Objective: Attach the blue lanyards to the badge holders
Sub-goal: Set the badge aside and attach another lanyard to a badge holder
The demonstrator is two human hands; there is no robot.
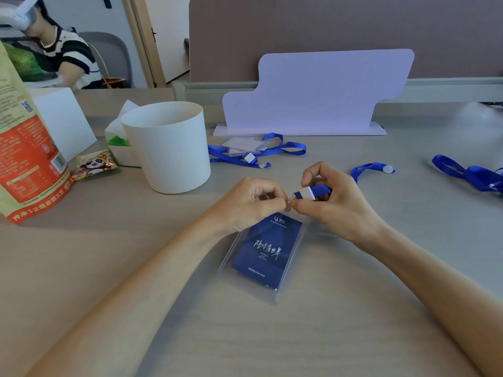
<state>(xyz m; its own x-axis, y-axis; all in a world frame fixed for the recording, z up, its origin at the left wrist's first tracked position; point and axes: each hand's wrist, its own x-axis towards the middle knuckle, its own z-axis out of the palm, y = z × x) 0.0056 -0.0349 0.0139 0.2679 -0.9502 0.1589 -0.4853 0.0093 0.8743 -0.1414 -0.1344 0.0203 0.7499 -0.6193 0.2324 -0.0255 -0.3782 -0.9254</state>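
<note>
the holder (261, 257) is laid flat on the table (353, 322), its top edge pinched by the curled fingers of the left hand (253, 202). the lanyard (317, 191) end is gripped in the right hand (334, 208), thumb and forefinger closed on it, and its clip (290, 201) is held against the holder's top, where the hands meet. whether the clip is through the slot cannot be told, as it is hidden by fingertips. the clip could be closed beside the slot rather than through it, since the slot is covered. the soft plastic could be torn if the strap is tugged sideways.
</note>
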